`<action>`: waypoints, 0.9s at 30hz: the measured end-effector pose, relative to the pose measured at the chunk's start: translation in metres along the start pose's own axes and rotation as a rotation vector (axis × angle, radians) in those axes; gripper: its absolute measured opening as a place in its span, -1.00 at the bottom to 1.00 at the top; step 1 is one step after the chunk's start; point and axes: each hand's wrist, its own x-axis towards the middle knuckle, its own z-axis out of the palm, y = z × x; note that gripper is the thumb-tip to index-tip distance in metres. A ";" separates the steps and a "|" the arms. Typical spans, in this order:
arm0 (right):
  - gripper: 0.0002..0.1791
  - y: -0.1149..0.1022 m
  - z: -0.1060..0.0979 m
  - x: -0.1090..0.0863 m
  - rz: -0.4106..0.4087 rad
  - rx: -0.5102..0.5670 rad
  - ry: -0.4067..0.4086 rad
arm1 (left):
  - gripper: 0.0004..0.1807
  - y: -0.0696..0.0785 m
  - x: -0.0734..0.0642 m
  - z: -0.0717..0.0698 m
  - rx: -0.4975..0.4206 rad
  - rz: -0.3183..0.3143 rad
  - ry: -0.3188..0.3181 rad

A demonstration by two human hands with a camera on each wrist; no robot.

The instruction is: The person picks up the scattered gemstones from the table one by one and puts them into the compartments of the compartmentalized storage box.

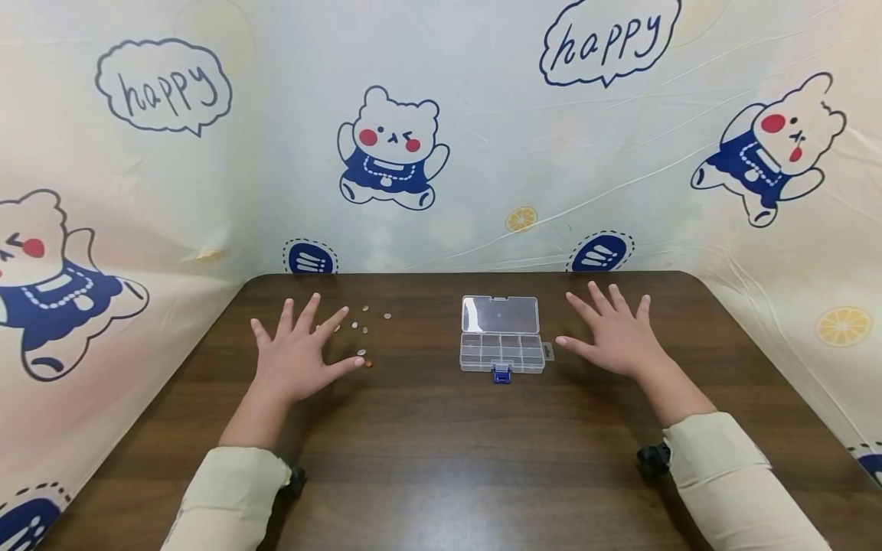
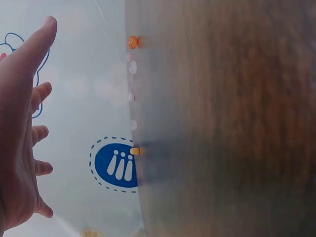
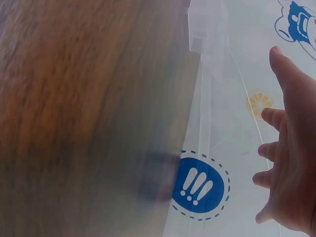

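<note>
My left hand (image 1: pixel 292 363) is spread above the left part of the table, fingers straight, holding nothing. Close to its thumb and index finger lie several small pill- or bead-like pieces: an orange one (image 1: pixel 368 363), whitish ones (image 1: pixel 361 352), and a yellow one (image 2: pixel 135 151) in the left wrist view. Their exact kind is too small to tell. A clear plastic compartment box (image 1: pixel 501 353) stands right of the middle, its lid (image 1: pixel 500 315) swung back and a blue latch (image 1: pixel 502 376) at its front. Right of the box my right hand (image 1: pixel 616 333) hovers, fingers spread, with nothing in it.
The brown wooden table (image 1: pixel 413 451) reaches back to a pale printed cloth (image 1: pixel 482 153) with bears and lettering, which also hangs along both sides. A hanging tab (image 1: pixel 548 351) sticks out from the box's right side. Dark straps with wrist cameras sit at both cuffs.
</note>
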 end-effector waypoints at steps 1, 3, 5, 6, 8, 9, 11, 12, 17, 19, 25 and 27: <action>0.04 0.000 0.000 0.000 -0.004 0.003 0.001 | 0.12 0.000 0.000 0.000 -0.005 0.000 0.004; 0.03 -0.001 0.001 0.001 -0.013 0.012 0.002 | 0.14 0.001 0.002 0.000 -0.017 0.000 0.004; 0.02 -0.002 0.001 0.001 -0.022 0.031 -0.002 | 0.15 0.002 0.003 0.000 -0.030 -0.001 0.000; 0.01 -0.003 0.001 0.002 -0.028 0.040 -0.001 | 0.15 0.002 0.004 0.000 -0.039 -0.002 -0.004; 0.00 -0.003 0.001 0.002 -0.041 0.069 -0.002 | 0.15 0.002 0.004 -0.001 -0.055 -0.001 -0.009; -0.01 -0.004 0.001 0.003 -0.049 0.084 -0.002 | 0.15 0.002 0.005 -0.001 -0.065 -0.001 -0.010; -0.02 -0.004 0.002 0.003 -0.064 0.117 -0.003 | 0.15 0.003 0.005 -0.002 -0.085 0.000 -0.012; -0.02 -0.004 0.003 0.004 -0.071 0.135 -0.005 | 0.15 0.003 0.005 -0.002 -0.094 0.000 -0.013; -0.02 -0.005 0.005 0.005 -0.088 0.237 -0.028 | 0.12 0.001 0.006 -0.003 -0.142 -0.001 -0.023; -0.01 -0.006 0.006 0.005 -0.094 0.276 -0.039 | 0.10 0.000 0.007 -0.003 -0.160 -0.004 -0.027; 0.05 -0.008 0.010 0.005 -0.122 0.369 -0.070 | 0.05 -0.002 0.007 -0.003 -0.202 -0.003 -0.030; 0.07 -0.008 0.012 0.005 -0.128 0.394 -0.080 | 0.07 -0.003 0.007 -0.003 -0.216 -0.001 -0.034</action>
